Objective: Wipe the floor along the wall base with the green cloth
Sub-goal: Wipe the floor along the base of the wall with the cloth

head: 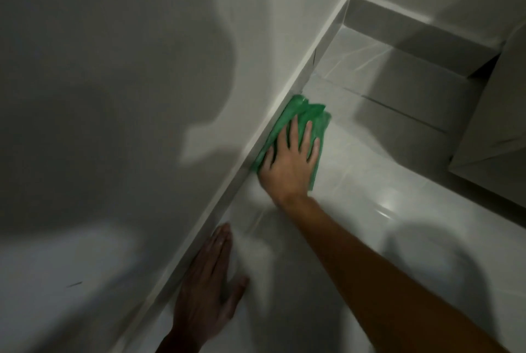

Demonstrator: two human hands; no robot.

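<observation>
The green cloth [304,113] lies flat on the glossy pale floor tiles [370,182], its long edge against the skirting [284,96] at the foot of the white wall [128,82]. My right hand [290,159] presses down on the cloth with fingers spread, covering its near half. Nearer to me, my left hand [207,287] rests flat on the floor beside the skirting, fingers together, holding nothing.
The skirting runs diagonally to a corner at the upper right, where a second wall with its own skirting [412,31] meets it. A pale cabinet or door panel [498,125] stands at the right edge. A bright reflection [384,207] shines on the tiles.
</observation>
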